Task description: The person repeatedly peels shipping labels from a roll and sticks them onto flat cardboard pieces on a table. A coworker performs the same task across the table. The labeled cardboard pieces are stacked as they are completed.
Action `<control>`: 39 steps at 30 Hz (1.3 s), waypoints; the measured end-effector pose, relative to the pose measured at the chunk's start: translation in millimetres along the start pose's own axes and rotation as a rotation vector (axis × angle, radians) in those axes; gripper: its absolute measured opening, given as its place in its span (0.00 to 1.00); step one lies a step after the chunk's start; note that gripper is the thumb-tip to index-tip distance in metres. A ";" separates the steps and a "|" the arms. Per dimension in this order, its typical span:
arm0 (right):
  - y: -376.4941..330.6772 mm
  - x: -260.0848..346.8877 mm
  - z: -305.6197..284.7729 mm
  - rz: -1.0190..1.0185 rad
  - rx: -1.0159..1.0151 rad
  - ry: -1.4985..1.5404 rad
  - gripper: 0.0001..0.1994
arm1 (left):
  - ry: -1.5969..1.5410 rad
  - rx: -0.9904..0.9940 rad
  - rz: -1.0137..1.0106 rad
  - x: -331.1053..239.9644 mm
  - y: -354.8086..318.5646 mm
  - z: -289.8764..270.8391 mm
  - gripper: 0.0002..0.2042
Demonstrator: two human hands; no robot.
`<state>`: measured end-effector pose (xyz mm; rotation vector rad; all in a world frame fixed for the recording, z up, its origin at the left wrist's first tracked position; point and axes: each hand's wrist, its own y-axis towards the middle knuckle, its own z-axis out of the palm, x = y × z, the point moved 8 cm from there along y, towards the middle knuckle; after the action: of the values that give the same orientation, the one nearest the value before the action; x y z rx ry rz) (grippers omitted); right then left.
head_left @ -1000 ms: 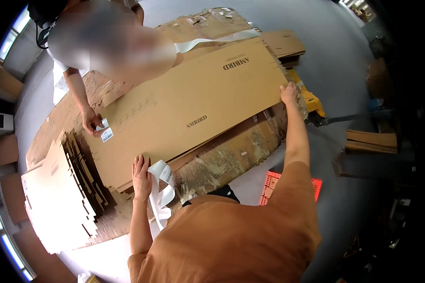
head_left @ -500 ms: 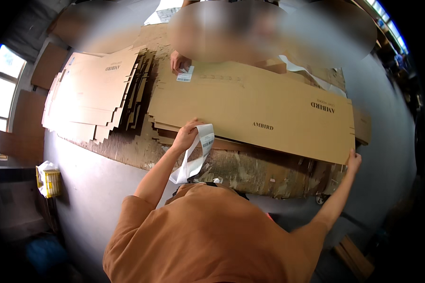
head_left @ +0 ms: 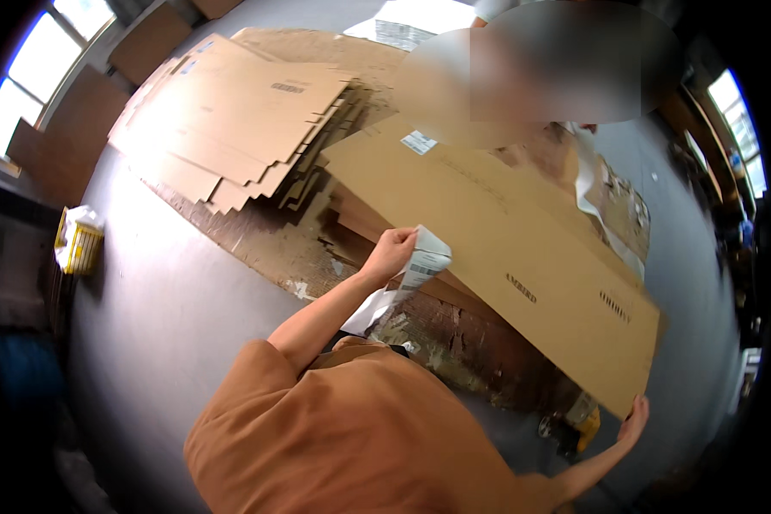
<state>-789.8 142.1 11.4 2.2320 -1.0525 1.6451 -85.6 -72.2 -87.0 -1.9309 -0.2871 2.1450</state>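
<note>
A long flat cardboard sheet point(head_left: 471, 223) with dark print lies at a slant across the worktable, its right end jutting past the near edge. My right hand point(head_left: 634, 420) grips the near right corner of that sheet. In my left hand point(head_left: 392, 254) is a strip of white labels point(head_left: 426, 254), pinched at the top, its tail hanging toward my body. The left hand is just in front of the sheet's near edge. A white label point(head_left: 418, 141) sits flat near the sheet's far left end. More cardboard shows beneath the sheet.
To the left, a stack of flat cardboard point(head_left: 231, 120) covers part of the worn worktable point(head_left: 265, 257). Across the table is another person, mostly blurred. White backing strip point(head_left: 587, 188) trails on the far right side. A yellow basket point(head_left: 81, 244) stands at left.
The sheet has swung, its right end coming nearer me with my right hand on it. The other person's hand has left the label. My view has also turned.
</note>
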 end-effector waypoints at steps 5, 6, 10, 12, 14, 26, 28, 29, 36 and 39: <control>-19.0 -80.8 99.3 0.038 0.147 0.256 0.17 | 0.182 -0.187 0.477 -103.4 -49.5 -75.0 0.09; -22.8 -83.3 146.5 0.051 0.138 0.325 0.19 | 0.155 -0.271 0.450 -111.4 -56.4 -108.1 0.08; -39.6 -53.7 374.7 0.109 0.412 0.547 0.26 | 0.148 -0.504 0.640 -134.0 -98.3 -237.2 0.14; -92.9 11.1 498.3 0.168 0.468 0.601 0.25 | 0.230 -0.740 0.560 -137.7 -130.6 -276.2 0.19; -134.1 55.2 606.3 0.210 0.640 0.779 0.25 | 0.165 -0.923 0.497 -130.3 -160.9 -300.8 0.18; -305.3 114.3 949.6 0.181 1.204 0.306 0.09 | 0.711 -1.045 0.568 -111.5 -220.4 -330.3 0.11; -305.1 113.6 940.5 -0.011 1.241 0.025 0.13 | 0.483 -1.023 0.398 -99.7 -210.6 -337.6 0.11; -305.8 120.0 927.8 -0.146 1.260 -0.080 0.14 | 0.386 -1.034 0.463 -105.9 -205.9 -333.9 0.10; -379.3 245.1 781.8 -0.450 1.567 0.392 0.21 | 0.169 -0.658 0.645 -165.8 -128.9 -300.0 0.11; -384.7 305.3 729.7 -0.594 1.471 0.538 0.21 | 0.281 -0.457 0.813 -225.4 -115.3 -259.7 0.12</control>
<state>53.3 -88.6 110.0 1.8822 1.2392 2.7374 200.0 -35.4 133.5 -2.9741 0.1047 2.3264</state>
